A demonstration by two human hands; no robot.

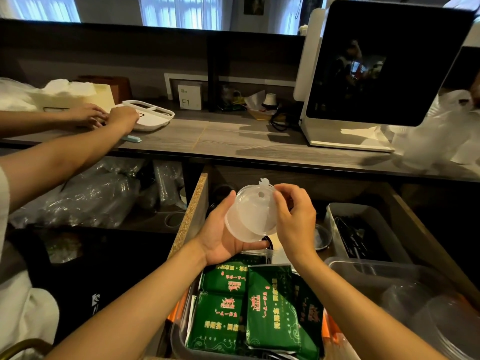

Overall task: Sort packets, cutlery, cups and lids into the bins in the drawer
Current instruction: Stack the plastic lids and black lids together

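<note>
Over the open drawer [191, 211] my left hand [226, 237] cups a stack of clear plastic lids [253, 216] from below. My right hand [294, 216] pinches the stack's upper right rim with thumb and fingertips. Below them a grey bin [178, 339] holds several green packets [270, 305] and orange ones at its edges. A clear bin [335, 219] at the drawer's right holds black cutlery [350, 237]. Nearer, another clear bin [368, 266] holds clear lids or cups [446, 326].
Another person's two hands [104, 118] rest on a white tray [153, 116] on the wooden counter [233, 139] at the left. A white screen terminal [384, 63] stands at the right beside white plastic bags [436, 136]. Bagged clear cups [104, 193] fill the shelf left of the drawer.
</note>
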